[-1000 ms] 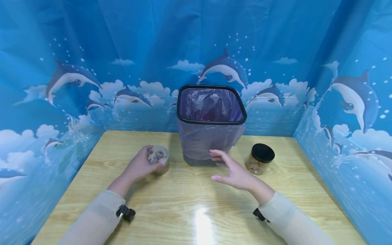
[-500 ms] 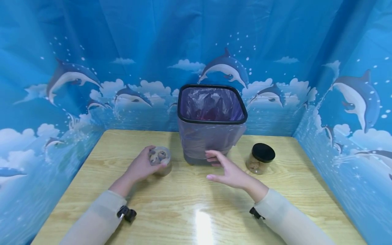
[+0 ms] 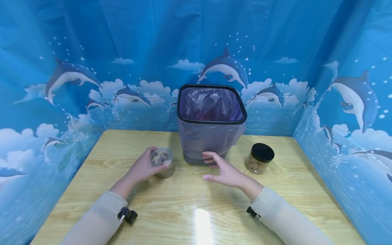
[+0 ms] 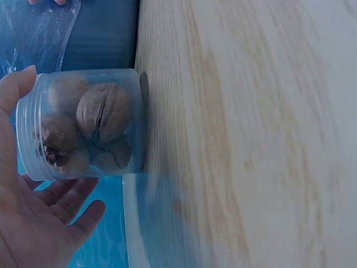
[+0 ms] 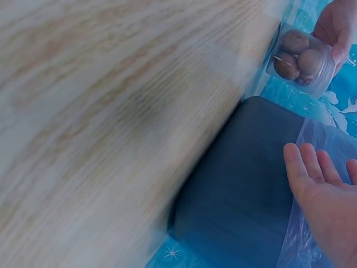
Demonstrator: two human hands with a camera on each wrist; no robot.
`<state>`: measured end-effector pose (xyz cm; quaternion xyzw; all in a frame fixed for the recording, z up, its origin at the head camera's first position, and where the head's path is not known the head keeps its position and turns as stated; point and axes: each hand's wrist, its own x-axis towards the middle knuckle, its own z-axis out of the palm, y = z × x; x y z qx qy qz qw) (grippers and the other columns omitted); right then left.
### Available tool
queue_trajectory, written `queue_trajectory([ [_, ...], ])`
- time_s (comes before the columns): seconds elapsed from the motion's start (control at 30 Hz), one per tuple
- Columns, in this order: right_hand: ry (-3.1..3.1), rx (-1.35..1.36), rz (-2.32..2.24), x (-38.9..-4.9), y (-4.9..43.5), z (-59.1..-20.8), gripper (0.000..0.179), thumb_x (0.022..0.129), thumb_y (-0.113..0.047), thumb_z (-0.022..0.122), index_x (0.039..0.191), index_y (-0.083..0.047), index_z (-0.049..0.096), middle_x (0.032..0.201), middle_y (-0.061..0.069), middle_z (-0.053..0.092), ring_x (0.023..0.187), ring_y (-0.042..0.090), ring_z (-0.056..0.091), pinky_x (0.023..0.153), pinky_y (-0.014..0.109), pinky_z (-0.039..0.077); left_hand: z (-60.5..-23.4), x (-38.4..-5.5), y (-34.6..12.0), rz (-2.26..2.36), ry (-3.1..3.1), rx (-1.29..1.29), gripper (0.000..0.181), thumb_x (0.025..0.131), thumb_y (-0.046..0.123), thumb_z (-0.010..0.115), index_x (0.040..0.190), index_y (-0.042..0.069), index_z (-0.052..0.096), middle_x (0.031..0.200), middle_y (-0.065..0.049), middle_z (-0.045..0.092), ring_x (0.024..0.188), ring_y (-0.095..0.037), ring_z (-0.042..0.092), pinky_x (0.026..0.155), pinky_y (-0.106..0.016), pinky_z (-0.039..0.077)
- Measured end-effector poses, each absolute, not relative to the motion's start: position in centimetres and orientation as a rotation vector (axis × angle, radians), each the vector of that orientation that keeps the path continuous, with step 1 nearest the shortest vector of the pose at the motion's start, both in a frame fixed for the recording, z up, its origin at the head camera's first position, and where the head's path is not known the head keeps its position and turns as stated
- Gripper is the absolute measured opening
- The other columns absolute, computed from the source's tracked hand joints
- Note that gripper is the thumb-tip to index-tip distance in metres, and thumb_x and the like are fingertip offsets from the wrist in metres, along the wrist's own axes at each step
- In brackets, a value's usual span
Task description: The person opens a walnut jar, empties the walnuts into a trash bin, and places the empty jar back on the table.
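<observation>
A clear plastic jar of walnuts [image 4: 105, 114], without a lid on it, stands upright at the table's left middle. My left hand [image 3: 143, 165] grips it near its threaded rim, thumb on the near side and fingers round the far side. In the right wrist view the walnuts [image 5: 298, 58] show through the jar's wall. My right hand [image 3: 225, 172] holds nothing; its fingers are spread and relaxed, in front of the trash bin's lower part. The trash bin [image 3: 211, 139] is dark, with a black rim and a translucent purple bag lining it and folded over outside.
Right of the bin stands a second clear jar [image 3: 256, 165] with a black lid [image 3: 262, 152] and brown contents. The wooden table [image 3: 171, 211] meets a blue dolphin-print curtain [image 3: 147, 41] at the back and sides.
My left hand and the walnut jar have shifted slightly right, toward the bin. My right hand has drifted left, across the bin's front. The lidded jar has stayed in place.
</observation>
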<state>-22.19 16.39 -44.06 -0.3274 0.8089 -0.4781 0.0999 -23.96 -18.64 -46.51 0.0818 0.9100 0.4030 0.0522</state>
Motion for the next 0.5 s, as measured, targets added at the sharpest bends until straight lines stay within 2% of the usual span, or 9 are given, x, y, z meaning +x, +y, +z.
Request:
queue_trajectory([
  [0.23,2.376,-0.979,-1.411,-22.5,15.7,-44.6,0.076,0.089,-0.013,0.077,0.151,-0.005,0.032,0.151,0.018,0.042,0.132,0.039,0.047,0.105,0.061,0.039,-46.5,-23.8,-18.3,1.261,2.768,0.280,0.107,0.079,0.061,0.077,0.153,0.003,0.028,0.147,-0.027,0.043,0.134,-0.045,0.044,0.108,-0.060,0.035],
  [0.5,2.392,-0.952,-1.379,-22.7,14.7,-44.9,0.077,0.089,-0.013,0.077,0.151,-0.007,0.033,0.149,0.016,0.043,0.131,0.035,0.049,0.105,0.056,0.041,-46.3,-23.4,-17.6,1.326,2.761,0.328,0.101,0.080,0.052,0.081,0.150,0.000,0.032,0.144,-0.028,0.046,0.133,-0.045,0.045,0.109,-0.059,0.034],
])
